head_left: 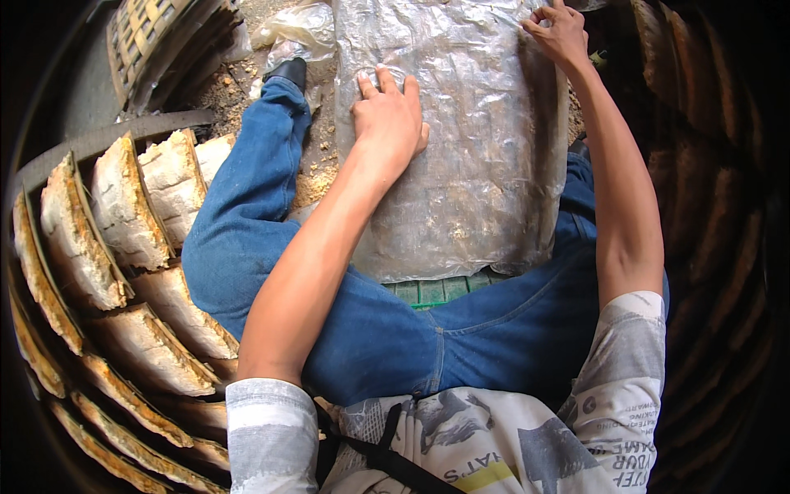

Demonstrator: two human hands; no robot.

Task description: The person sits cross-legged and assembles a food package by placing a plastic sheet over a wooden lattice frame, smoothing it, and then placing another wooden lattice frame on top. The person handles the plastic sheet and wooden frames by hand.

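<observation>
A wrinkled clear plastic sheet covers a long rectangular slab or tray in front of me, between my legs; what lies under it shows only as a brownish, blocky pattern. My left hand rests on the sheet near its left edge, fingers spread and palm down. At the far right corner, my right hand has its thumb and fingers drawn together at the sheet's edge, pinching the plastic. Part of that hand is cut off by the top of the picture. Green slats show below the sheet's near edge.
Stacked trays of pale, crumbly slabs with brown edges fill the left side. More such stacks stand in shadow on the right. A woven bamboo tray leans at the far left. Crumpled clear plastic lies beyond my left foot on crumb-strewn ground.
</observation>
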